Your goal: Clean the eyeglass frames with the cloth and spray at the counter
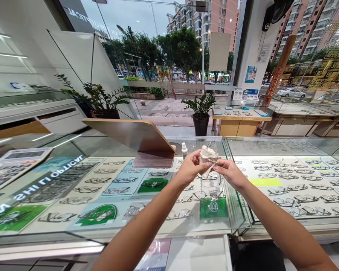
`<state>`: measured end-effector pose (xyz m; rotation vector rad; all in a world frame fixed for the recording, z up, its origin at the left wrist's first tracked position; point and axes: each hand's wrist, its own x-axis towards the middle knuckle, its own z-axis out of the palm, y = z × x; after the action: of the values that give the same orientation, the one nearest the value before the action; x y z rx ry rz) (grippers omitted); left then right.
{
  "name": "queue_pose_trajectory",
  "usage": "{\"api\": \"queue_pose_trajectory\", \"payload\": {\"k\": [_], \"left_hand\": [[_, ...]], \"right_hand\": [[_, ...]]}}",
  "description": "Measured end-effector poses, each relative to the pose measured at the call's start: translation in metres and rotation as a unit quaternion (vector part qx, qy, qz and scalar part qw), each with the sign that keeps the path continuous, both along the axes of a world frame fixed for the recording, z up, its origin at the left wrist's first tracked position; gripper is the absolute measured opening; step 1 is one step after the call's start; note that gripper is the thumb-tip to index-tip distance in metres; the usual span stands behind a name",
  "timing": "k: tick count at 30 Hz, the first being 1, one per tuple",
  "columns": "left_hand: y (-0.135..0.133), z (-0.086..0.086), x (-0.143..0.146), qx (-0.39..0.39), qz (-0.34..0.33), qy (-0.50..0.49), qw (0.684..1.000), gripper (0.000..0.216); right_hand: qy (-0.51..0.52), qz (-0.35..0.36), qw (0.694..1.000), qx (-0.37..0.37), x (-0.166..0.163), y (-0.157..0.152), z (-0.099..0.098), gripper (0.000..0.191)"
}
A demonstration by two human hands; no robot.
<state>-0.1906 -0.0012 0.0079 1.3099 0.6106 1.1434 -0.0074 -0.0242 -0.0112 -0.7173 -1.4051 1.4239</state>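
Note:
Above the glass showcase, my left hand (192, 165) is closed on a cream cloth (208, 155), bunched between thumb and fingers. My right hand (228, 171) meets it from the other side, its fingertips pinched at the cloth's right edge. A thin dark wire piece (209, 145), like part of a glasses frame, pokes out at the top of the cloth; the wrap hides most of it. Just left of the hands stands a small white bottle (184, 149) on the glass top.
Rows of glasses (129, 180) lie inside the showcase under its glass top. A brown tilted board (130, 135) stands on it, and a large calculator (17, 163) sits at left. A second showcase (293, 184) adjoins at right. A potted plant (200, 109) stands beyond.

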Motion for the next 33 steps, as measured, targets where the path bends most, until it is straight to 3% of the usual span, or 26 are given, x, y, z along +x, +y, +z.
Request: {"api": "queue_pose_trajectory", "payload": {"k": [10,19,28,33], "left_hand": [[-0.007,-0.009,0.013,-0.055,0.096,-0.058,0.992,0.058],[-0.010,0.001,0.012,-0.092,-0.026,-0.124,0.988,0.059],[-0.011,-0.003,0.016,-0.127,0.040,-0.144,0.981,0.059],[-0.009,0.000,0.016,-0.133,0.032,-0.160,0.978,0.056]], "right_hand": [[0.003,0.039,0.999,0.012,-0.015,-0.010,0.000,0.041],[0.055,-0.002,0.998,-0.028,-0.009,-0.004,-0.004,0.039],[-0.027,0.010,0.999,0.027,-0.015,-0.011,-0.001,0.048],[-0.034,-0.006,0.999,0.035,-0.015,-0.010,0.000,0.049]]}}
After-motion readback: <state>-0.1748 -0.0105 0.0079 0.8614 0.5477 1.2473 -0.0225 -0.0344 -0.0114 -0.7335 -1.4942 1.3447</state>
